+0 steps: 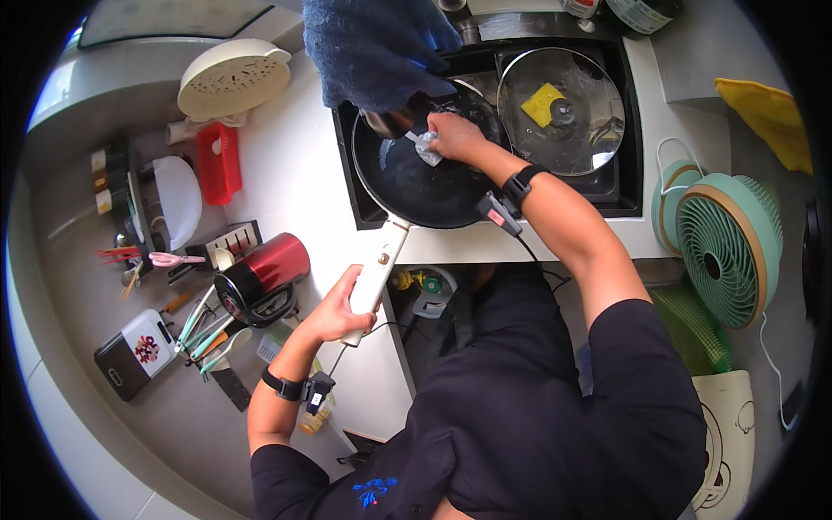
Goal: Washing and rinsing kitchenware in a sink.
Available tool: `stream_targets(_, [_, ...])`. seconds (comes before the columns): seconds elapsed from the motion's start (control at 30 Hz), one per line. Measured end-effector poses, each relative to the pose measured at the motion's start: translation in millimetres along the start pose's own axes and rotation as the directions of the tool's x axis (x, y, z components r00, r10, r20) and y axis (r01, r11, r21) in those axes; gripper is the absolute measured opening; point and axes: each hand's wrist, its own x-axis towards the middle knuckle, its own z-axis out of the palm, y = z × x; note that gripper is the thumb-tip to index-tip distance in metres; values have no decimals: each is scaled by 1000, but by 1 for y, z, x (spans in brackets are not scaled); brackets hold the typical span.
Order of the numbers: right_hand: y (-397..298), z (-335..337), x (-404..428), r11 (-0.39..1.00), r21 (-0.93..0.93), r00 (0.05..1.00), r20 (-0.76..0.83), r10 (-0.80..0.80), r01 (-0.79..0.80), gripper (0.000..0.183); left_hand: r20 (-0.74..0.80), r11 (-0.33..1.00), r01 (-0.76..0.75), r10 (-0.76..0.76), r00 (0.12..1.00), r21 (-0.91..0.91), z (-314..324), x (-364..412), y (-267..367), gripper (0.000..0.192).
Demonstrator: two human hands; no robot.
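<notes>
A black frying pan with a pale rim is held over the sink by my left hand, closed around its long white handle. Inside the pan, my right hand grips a pale, crumpled cloth or scrubber against the dark surface. The faucet reaches over the pan, partly covered by a hanging blue towel. Right of the pan, a round glass lid lies over the black sink, with a yellow sponge on it.
A cream colander, a red plastic basket, a red and black electric kettle and a utensil rack with pink-handled scissors stand at the left. A green fan is at the right; a yellow cloth hangs above it.
</notes>
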Motion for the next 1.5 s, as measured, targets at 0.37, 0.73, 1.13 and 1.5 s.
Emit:
stream_targets(0.37, [10,12,9,979,-73,973,-120,-198,191,23,-69,996,-31,37,997,87,-4,0,0,64])
stream_targets(0.73, [2,15,1,933,-150,927,-139,-349,328,19,-155,957,-26,73,985,288,-17,-2,0,66])
stream_targets(1.13, [13,13,2,877,-380,912,-162,-376,294,17,-162,973,33,4,987,227,-20,-4,-1,68])
stream_targets(1.5, [-12,21,24,954,-219,956,-165,-243,205,24,-288,937,82,21,957,340,-21,-11,15,65])
